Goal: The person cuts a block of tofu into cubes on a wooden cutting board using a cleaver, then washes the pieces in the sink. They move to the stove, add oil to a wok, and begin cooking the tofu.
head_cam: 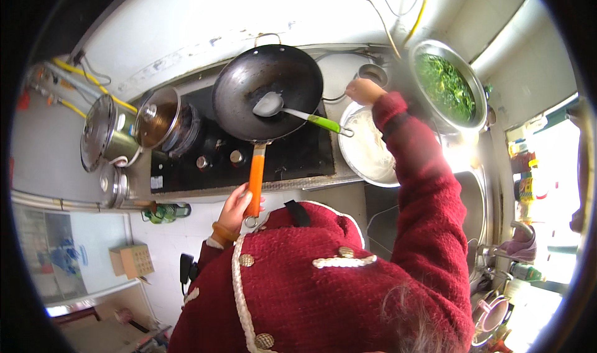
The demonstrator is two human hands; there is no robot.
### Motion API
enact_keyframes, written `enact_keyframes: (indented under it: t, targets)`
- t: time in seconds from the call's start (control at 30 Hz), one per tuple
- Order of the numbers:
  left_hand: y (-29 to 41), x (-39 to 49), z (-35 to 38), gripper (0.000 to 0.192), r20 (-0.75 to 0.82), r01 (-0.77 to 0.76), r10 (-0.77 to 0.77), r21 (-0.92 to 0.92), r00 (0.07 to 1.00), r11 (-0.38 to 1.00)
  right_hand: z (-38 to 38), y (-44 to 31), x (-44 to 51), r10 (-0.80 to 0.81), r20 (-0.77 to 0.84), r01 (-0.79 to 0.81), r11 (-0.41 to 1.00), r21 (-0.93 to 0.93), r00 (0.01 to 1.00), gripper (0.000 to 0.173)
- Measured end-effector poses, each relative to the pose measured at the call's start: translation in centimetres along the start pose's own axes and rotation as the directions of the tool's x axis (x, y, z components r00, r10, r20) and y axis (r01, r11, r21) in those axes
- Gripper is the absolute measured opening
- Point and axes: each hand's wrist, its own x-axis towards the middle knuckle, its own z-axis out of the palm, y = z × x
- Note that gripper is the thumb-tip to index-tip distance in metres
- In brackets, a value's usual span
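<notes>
My left hand (235,206) grips the orange handle (255,176) of a dark wok (233,82), which sits on a black cooktop (289,164). Inside the wok lies a metal cooking ladle (270,105), its green-tipped handle reaching over the right rim. Fingers curled, my right hand (365,91) is at the near edge of a small metal bowl (375,74); whether it holds anything is hidden. Below that hand, a white basin (345,155) contains pale, thin noodles (368,143), partly covered by my sleeve. Chopped green leaves (445,87) fill a large metal bowl (478,120) farther right.
To the wok's left stand a glass-lidded pot (158,117) and a lidded metal cooker (116,138). Cords and a yellow hose (422,12) run along the wall. A sink (471,199) lies right of my arm. A cardboard box (133,261) is at lower left.
</notes>
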Motion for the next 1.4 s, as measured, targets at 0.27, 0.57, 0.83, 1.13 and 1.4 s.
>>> enact_keyframes:
  t: [0.27, 0.57, 0.83, 1.13, 1.4]
  targets:
    - [0.0, -1.6, 0.1, 0.042, -0.170, 0.152, -0.139, 0.067, 0.976, 0.986, 6.9, 2.5, 5.9, 0.239, 0.170, -0.205, 0.960, -0.193, 0.956, 0.026]
    - [-1.7, -3.8, 0.3, 0.044, -0.365, 0.149, -0.159, -0.056, 0.917, 0.987, 12.9, 3.5, 11.3, 0.260, 0.376, -0.147, 0.941, -0.303, 0.889, 0.027]
    - [-3.1, -4.6, -1.1, 0.052, -0.384, 0.257, -0.183, 0.152, 0.905, 0.954, 13.8, 3.3, 9.8, 0.181, -0.079, -0.193, 0.960, -0.200, 0.980, 0.016]
    - [-2.1, -4.2, 0.3, 0.042, -0.378, 0.214, -0.204, -0.015, 0.903, 0.977, 8.6, 1.2, 6.8, 0.169, 0.117, -0.152, 0.978, -0.140, 0.979, 0.030]
    - [-3.7, -4.6, -0.9, 0.036, -0.306, 0.189, -0.211, -0.101, 0.928, 0.977, 4.1, 0.7, 6.4, 0.087, 0.107, -0.089, 0.996, 0.018, 0.990, 0.040]
